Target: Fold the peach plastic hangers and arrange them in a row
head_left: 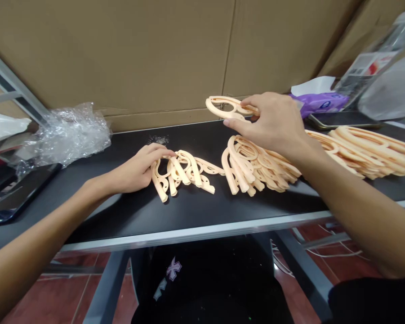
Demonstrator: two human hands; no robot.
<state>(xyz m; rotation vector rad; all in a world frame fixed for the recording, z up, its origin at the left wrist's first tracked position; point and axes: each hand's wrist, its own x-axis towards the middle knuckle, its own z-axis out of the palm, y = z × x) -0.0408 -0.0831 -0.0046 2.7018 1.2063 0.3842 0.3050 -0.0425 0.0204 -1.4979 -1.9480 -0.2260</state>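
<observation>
My right hand (273,119) pinches a peach-coloured folding-hanger-like plastic piece (238,110) between thumb and fingers, raised above the table. It has an oval opening at its end. My left hand (140,170) closes on the left end of a small pile of similar plastic pieces (192,167), its thumb largely hidden. Under my right hand lies a bigger overlapping pile of such pieces (252,166). Farther right, another stack of plastic pieces (380,153) is partly covered by my right forearm.
Clear crumpled plastic wrap (77,135) lies at the left, behind a dark tablet-like device (23,191). A purple tissue pack (323,102) and a phone-like device (344,119) are at the back right. Cardboard (148,58) stands along the back of the black table (189,216).
</observation>
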